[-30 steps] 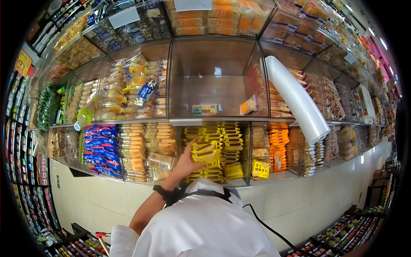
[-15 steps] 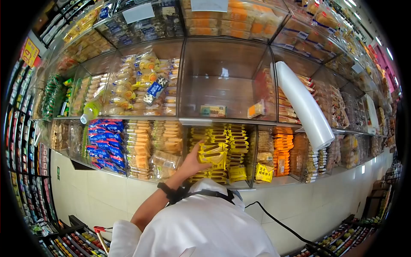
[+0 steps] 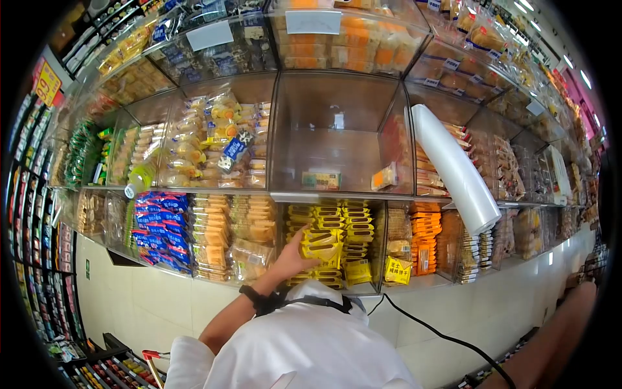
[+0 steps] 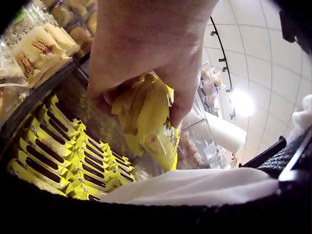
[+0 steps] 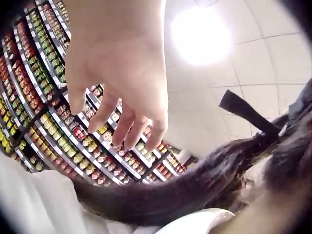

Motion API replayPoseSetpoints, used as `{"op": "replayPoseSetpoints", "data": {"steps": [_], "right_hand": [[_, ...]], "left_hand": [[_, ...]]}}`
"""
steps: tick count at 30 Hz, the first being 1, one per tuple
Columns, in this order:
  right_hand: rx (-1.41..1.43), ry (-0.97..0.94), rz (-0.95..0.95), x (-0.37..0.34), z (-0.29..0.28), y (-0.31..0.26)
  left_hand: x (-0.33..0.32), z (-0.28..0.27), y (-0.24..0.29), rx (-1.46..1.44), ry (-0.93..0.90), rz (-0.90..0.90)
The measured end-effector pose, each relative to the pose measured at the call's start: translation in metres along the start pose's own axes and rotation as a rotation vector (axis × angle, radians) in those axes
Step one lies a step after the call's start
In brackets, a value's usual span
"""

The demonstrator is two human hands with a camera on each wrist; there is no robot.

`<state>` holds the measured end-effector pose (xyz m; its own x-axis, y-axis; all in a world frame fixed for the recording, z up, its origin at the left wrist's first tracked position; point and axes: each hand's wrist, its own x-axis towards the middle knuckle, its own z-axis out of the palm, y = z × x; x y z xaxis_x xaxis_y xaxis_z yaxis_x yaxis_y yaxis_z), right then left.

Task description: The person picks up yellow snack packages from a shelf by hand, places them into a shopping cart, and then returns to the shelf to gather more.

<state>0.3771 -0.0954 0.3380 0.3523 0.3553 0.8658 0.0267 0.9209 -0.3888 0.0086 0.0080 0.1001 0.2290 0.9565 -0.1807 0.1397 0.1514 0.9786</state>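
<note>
In the head view my left hand (image 3: 293, 260) reaches into a lower bin and grips yellow snack packets (image 3: 324, 247) between thumb and fingers. The left wrist view shows the hand (image 4: 151, 48) from behind, with the yellow wrappers (image 4: 146, 109) pinched below it. Rows of similar yellow packets (image 4: 51, 146) with dark stripes fill the bin beside it. My right hand (image 5: 119, 92) hangs in the air with loosely bent fingers and holds nothing. Only the right arm (image 3: 560, 330) shows at the head view's right edge.
A roll of clear plastic bags (image 3: 457, 168) lies slanted across the bins at right. Blue packets (image 3: 161, 223) and orange packets (image 3: 425, 233) stand in neighbouring lower bins. A bottle (image 3: 139, 178) rests at the left. A black cable (image 3: 440, 330) trails on the right.
The right arm has come into the head view at the right edge. My left hand stays at the yellow packets while the view shifts slightly.
</note>
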Motion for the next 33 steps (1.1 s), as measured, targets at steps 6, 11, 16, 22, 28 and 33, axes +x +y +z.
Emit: {"op": "replayPoseSetpoints", "data": {"steps": [6,11,16,22,28,33], "right_hand": [[0.037,-0.044,-0.054,0.014,0.014,-0.002],[0.055,-0.219,0.035,0.034,0.057,0.022],[-0.273,-0.773,0.565,-0.005,0.116,0.112],[-0.563,-1.156,0.875,-0.120,0.119,0.171],[-0.612,-1.220,0.939,-0.132,0.121,0.179],[-0.434,-1.014,0.852,-0.134,0.127,0.173]], "left_hand": [[0.001,0.001,0.010,0.049,-0.005,-0.003],[0.003,-0.003,0.034,0.044,0.040,0.029],[0.005,-0.006,0.043,0.077,0.123,0.111],[0.002,-0.003,0.059,0.099,0.139,0.100],[0.000,0.000,0.069,0.124,0.079,0.080],[0.002,0.003,0.065,0.161,0.060,0.108]]}}
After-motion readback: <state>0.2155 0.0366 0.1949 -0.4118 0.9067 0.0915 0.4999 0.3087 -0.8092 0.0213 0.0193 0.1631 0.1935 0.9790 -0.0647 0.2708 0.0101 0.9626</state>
